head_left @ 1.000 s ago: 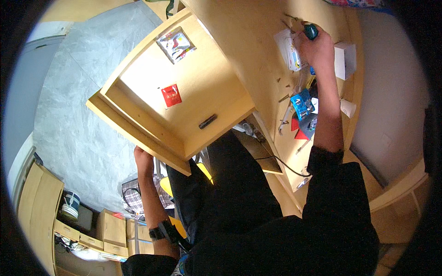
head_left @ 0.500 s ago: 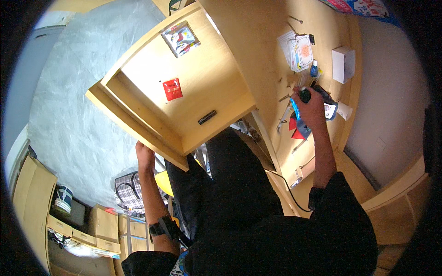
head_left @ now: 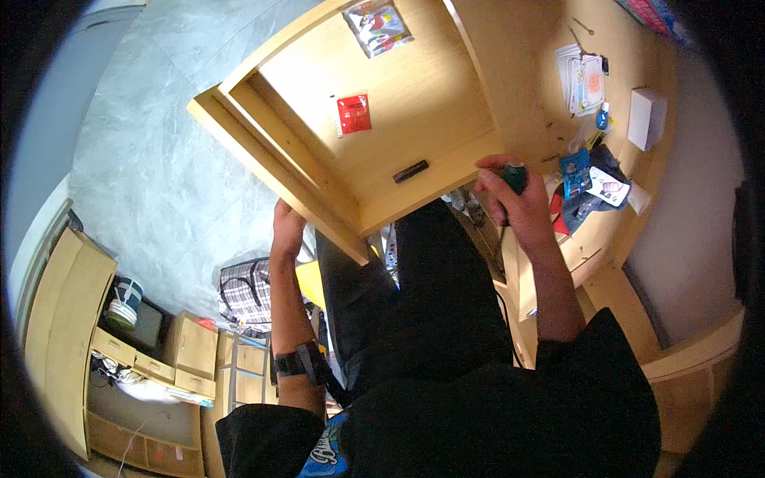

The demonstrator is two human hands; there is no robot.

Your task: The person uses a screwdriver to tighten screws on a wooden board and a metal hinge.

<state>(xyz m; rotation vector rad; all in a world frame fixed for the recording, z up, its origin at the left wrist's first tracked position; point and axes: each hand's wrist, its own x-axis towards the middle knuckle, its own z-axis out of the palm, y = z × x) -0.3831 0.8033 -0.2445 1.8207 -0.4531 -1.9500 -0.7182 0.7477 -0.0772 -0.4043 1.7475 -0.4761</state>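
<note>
A pale wooden drawer [head_left: 454, 182] is pulled out over my lap. In it lie a red square packet [head_left: 354, 113], a silvery multicoloured packet [head_left: 379, 29] and a small black bar-shaped thing [head_left: 411, 171]. My left hand [head_left: 288, 229] is closed at the outer face of the drawer front, its fingers partly hidden by the panel. By the drawer's right side, above the desk edge, my right hand [head_left: 522, 205] is closed around a small dark green rounded container [head_left: 514, 177], whose exact kind I cannot make out.
On the desk [head_left: 526, 103] at right lie fanned cards [head_left: 588, 84], a small blue bottle [head_left: 602, 117], a white box [head_left: 646, 119], a blue packet [head_left: 575, 174] and a dark pouch [head_left: 613, 163]. A plaid bag [head_left: 245, 291] stands on the floor at left, near cabinets [head_left: 191, 342].
My right hand has lifted the dark green container from among the desk items and brought it left, beside the drawer. My left hand stays at the drawer front. The whole view has shifted.
</note>
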